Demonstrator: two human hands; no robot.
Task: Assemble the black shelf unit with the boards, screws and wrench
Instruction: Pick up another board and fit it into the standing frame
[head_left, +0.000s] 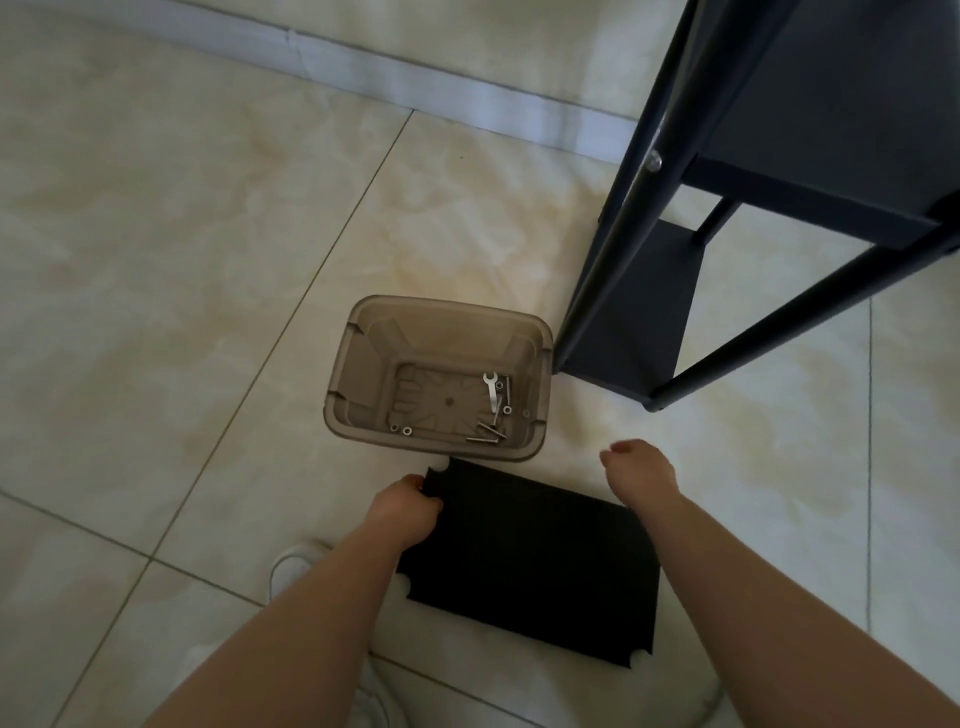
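Note:
A flat black board with notched corners lies low in front of me. My left hand grips its far left edge, fingers curled round it. At the board's far right corner hovers my right hand, fingers loosely bent, holding nothing. The partly built black shelf unit stands at the upper right, with two shelves mounted between its poles. A silver wrench lies in the clear plastic bin together with several screws and washers.
The floor is pale tile, with a white baseboard running along the far wall. A white shoe shows under my left forearm. The bin sits just beyond the board, left of the shelf unit's base.

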